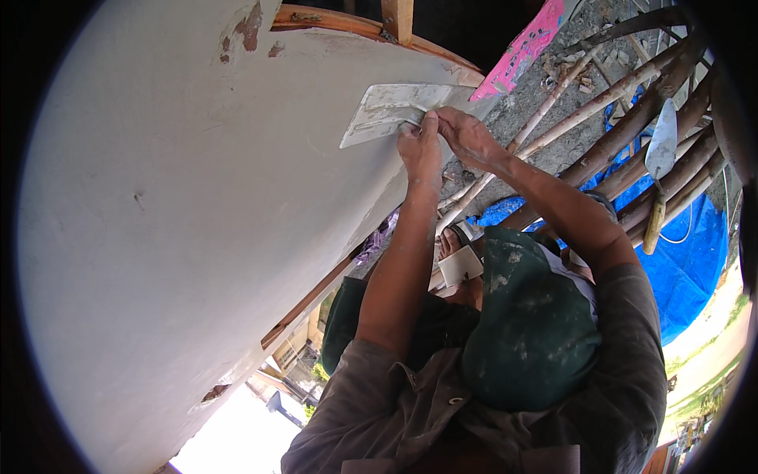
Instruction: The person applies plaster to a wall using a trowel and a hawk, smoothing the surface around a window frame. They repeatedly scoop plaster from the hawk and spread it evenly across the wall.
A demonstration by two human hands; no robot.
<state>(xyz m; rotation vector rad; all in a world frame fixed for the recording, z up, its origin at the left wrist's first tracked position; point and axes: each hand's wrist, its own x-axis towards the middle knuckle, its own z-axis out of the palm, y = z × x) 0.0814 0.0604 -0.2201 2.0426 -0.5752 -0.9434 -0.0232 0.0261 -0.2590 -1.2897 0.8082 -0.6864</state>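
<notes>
A flat rectangular plastering trowel lies against or just over the pale plastered wall, near its upper edge below a curved wooden frame. My left hand is closed on the trowel's handle from below, thumb up. Beside it, my right hand is closed at the same handle, fingers bent close to my left thumb; its fingertips are partly hidden. Both forearms reach up from the lower part of the view, smeared with pale material.
A pointed trowel with a wooden handle rests among round wooden poles on the right. A blue tarp lies beneath them on rough grey ground. A pink sheet sits by the wall's top corner. A sandaled foot shows below my arms.
</notes>
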